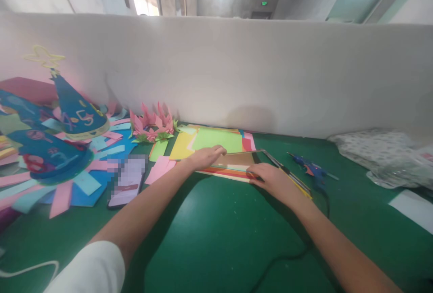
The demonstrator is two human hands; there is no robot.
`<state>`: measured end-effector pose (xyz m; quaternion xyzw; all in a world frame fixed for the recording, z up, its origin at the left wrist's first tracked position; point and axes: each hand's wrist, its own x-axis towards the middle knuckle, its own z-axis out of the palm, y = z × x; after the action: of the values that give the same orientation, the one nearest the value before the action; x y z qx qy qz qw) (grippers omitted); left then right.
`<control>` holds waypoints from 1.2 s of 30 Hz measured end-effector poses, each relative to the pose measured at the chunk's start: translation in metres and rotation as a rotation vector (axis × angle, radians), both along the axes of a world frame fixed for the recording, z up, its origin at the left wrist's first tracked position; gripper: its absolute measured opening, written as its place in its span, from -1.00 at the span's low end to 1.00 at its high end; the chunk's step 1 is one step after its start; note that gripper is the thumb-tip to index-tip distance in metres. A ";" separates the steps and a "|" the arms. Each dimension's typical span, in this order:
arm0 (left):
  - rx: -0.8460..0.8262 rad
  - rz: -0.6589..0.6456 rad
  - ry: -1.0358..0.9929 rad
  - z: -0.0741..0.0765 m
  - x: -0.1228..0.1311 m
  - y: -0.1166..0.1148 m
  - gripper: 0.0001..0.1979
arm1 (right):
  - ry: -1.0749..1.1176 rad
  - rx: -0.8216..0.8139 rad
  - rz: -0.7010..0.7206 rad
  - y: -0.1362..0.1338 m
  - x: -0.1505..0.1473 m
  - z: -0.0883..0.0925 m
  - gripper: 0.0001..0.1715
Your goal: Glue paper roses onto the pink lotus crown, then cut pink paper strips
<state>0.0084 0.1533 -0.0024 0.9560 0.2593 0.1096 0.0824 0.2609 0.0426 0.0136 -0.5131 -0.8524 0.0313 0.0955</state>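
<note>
A stack of coloured paper (216, 139) lies near the wall, with yellow and light green sheets at the back and red, orange and cream edges in front. My left hand (207, 156) reaches over it, fingers bent at the upper left of a brown sheet (237, 160) whose far edge looks raised. At the stack's front right corner, my right hand (270, 178) has its fingers curled on the sheet edges; its thumb is partly hidden. Scissors or similar slim tools (287, 171) lie just beyond my right wrist.
Blue cone party hats (79, 114) with paper strips stand at left. A pink paper flower crown (154, 123) and a phone (128, 180) are closer. Right of the stack lies a blue glue gun (309, 166) with its cord; plastic bags (382, 153) sit farther right. A white wall (216, 72) bounds the green table.
</note>
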 end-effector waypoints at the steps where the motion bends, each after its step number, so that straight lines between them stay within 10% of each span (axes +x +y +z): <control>1: 0.004 -0.033 -0.010 0.000 -0.001 0.002 -0.69 | -0.004 0.003 0.017 0.000 -0.003 0.002 -0.86; 10: 0.003 -0.117 0.015 0.004 0.000 0.004 -0.78 | -0.025 0.097 0.166 0.006 -0.002 -0.006 -0.67; 15: -0.059 -0.076 0.041 0.013 0.002 -0.002 -0.54 | 0.063 0.251 0.119 0.017 -0.002 -0.011 -0.66; 20: -0.059 -0.082 0.061 0.018 0.005 -0.003 -0.71 | -0.011 0.422 0.000 0.029 -0.015 -0.002 -0.69; 36: -0.234 -0.021 -0.027 0.014 -0.001 -0.001 -0.50 | 0.135 0.406 -0.004 0.030 -0.024 0.003 -0.63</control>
<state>0.0074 0.1523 0.0119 0.9410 0.2593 0.0905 0.1979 0.2372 0.0722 0.0168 -0.4817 -0.8318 -0.1069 0.2541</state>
